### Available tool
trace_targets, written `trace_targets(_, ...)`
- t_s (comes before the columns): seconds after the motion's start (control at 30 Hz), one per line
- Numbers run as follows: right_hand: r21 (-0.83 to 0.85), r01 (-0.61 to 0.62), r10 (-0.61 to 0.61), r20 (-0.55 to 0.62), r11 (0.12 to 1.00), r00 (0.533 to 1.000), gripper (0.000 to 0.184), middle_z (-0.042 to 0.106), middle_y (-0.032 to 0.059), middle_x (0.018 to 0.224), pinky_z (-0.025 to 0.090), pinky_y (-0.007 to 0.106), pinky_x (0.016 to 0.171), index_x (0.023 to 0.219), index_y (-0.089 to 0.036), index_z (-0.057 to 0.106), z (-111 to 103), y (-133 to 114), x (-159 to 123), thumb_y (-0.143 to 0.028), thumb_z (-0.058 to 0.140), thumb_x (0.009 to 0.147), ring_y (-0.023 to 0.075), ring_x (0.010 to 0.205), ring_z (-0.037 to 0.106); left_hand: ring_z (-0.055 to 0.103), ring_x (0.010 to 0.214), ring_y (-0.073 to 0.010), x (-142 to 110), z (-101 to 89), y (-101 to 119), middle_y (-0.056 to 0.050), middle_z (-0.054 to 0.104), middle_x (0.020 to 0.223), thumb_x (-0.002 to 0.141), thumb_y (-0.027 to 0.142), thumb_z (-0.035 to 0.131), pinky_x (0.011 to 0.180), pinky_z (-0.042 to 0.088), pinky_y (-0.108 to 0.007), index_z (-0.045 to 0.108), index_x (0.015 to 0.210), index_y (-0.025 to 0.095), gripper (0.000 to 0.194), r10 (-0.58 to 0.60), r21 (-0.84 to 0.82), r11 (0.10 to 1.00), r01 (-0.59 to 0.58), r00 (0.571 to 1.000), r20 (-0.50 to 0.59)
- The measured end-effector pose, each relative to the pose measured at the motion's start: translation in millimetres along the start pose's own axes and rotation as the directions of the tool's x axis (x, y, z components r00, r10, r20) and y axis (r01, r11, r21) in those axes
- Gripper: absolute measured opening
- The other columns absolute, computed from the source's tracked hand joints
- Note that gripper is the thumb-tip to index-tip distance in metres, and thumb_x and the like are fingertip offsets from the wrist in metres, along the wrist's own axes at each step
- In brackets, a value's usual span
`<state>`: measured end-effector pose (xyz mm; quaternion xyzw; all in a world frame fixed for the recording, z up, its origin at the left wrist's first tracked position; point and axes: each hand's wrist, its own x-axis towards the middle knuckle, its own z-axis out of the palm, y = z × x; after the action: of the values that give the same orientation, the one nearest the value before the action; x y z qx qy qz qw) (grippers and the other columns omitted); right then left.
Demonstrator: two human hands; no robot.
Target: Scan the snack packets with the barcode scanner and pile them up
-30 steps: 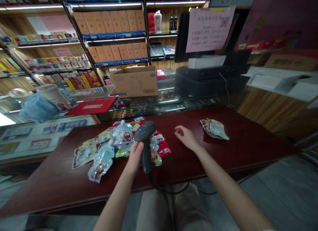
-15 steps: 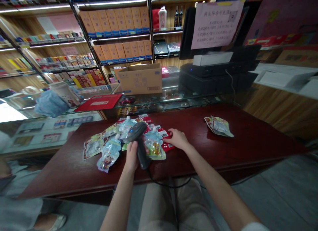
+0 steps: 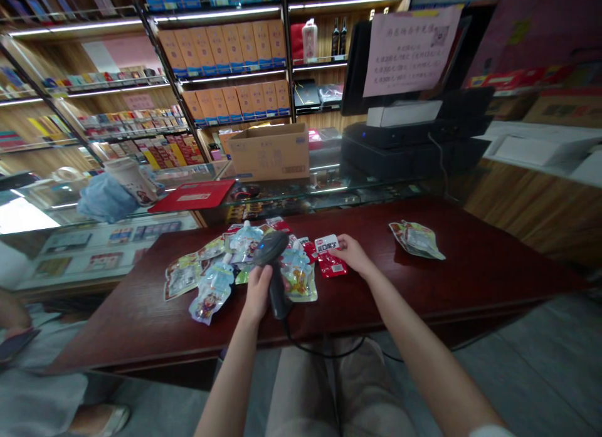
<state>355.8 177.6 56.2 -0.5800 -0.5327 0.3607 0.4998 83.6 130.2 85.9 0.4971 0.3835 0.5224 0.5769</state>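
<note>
My left hand [image 3: 259,291] is closed around the grip of a black barcode scanner [image 3: 278,286], whose head hangs over a heap of snack packets. Between the fingers of my right hand [image 3: 353,254] is the edge of a small red and white snack packet [image 3: 332,266], just right of the heap. Beside and under the scanner lie several blue-topped spout pouches [image 3: 214,288] and other red packets, partly hidden. A flat foil packet [image 3: 183,276] lies at the heap's left edge. Another packet [image 3: 416,239] rests alone on the right side of the dark red table [image 3: 376,299].
Behind the table stands a glass counter with an open cardboard box [image 3: 270,155], a red folder [image 3: 192,195] and a cup [image 3: 132,180]. A monitor with a paper notice [image 3: 409,51] rises at the back right. The scanner's cable [image 3: 324,354] hangs over my lap. Another person [image 3: 37,387] sits at the left.
My right hand has moved slightly right, drawing the red and white packet out from the heap's edge so its front shows. My left hand still holds the scanner. The view has shifted a little.
</note>
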Motion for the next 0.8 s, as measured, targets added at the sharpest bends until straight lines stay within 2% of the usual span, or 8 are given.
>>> trace_targets(0.17, 0.207, 0.073, -0.064, -0.050, 0.976, 0.997, 0.034, 0.071, 0.0037, 0.094, 0.053, 0.040, 0.084, 0.087, -0.023, 0.056, -32.2, -7.5, 2.4, -0.040, 0.077, 0.066, 0.0230, 0.090, 0.067, 0.063, 0.050, -0.0196, 3.7, 16.4, 13.9, -0.002, 0.064, 0.054, 0.071, 0.066, 0.064, 0.046, 0.047, -0.027, 0.056, 0.088, 0.015, 0.054, 0.017, 0.095, 0.995, -0.021, 0.999, 0.042)
trace_targets(0.33, 0.260, 0.144, -0.089, -0.213, 0.955, 0.973, 0.039, 0.072, 0.0020, 0.095, 0.051, 0.044, 0.091, 0.090, -0.025, 0.057, -64.8, -7.5, 13.2, -0.045, 0.078, 0.065, 0.0240, 0.094, 0.067, 0.065, 0.050, -0.0199, 17.6, 47.6, 21.5, -0.005, 0.066, 0.056, 0.070, 0.071, 0.061, 0.047, 0.050, -0.028, 0.055, 0.082, 0.015, 0.058, -0.010, 0.126, 0.992, -0.021, 0.970, 0.242)
trace_targets(0.47, 0.282, 0.193, -0.092, -0.335, 0.940, 0.938, 0.042, 0.072, 0.0000, 0.094, 0.050, 0.045, 0.094, 0.091, -0.026, 0.057, -86.3, -2.7, 23.0, -0.046, 0.080, 0.062, 0.0227, 0.093, 0.068, 0.066, 0.052, -0.0201, 30.7, 75.5, 21.9, -0.004, 0.066, 0.056, 0.071, 0.072, 0.060, 0.047, 0.050, -0.027, 0.056, 0.089, 0.014, 0.060, -0.087, 0.150, 0.988, 0.033, 0.927, 0.365)
trace_targets(0.63, 0.317, 0.242, -0.078, -0.454, 0.917, 0.888, 0.046, 0.071, -0.0011, 0.090, 0.049, 0.043, 0.095, 0.087, -0.025, 0.056, -103.4, 9.1, 26.8, -0.045, 0.083, 0.057, 0.0213, 0.090, 0.067, 0.065, 0.050, -0.0197, 43.2, 102.8, 18.7, -0.002, 0.065, 0.054, 0.069, 0.072, 0.062, 0.047, 0.050, -0.027, 0.059, 0.094, 0.014, 0.063, -0.163, 0.149, 0.983, 0.104, 0.870, 0.465)
trace_targets(0.8, 0.331, 0.253, -0.066, -0.487, 0.909, 0.871, 0.041, 0.071, -0.0008, 0.090, 0.049, 0.042, 0.093, 0.089, -0.025, 0.056, -108.2, 19.2, 22.0, -0.042, 0.081, 0.061, 0.0206, 0.090, 0.067, 0.065, 0.052, -0.0205, 48.1, 106.8, 6.5, -0.004, 0.067, 0.058, 0.073, 0.070, 0.060, 0.048, 0.050, -0.028, 0.061, 0.098, 0.015, 0.061, -0.177, 0.118, 0.984, 0.137, 0.861, 0.477)
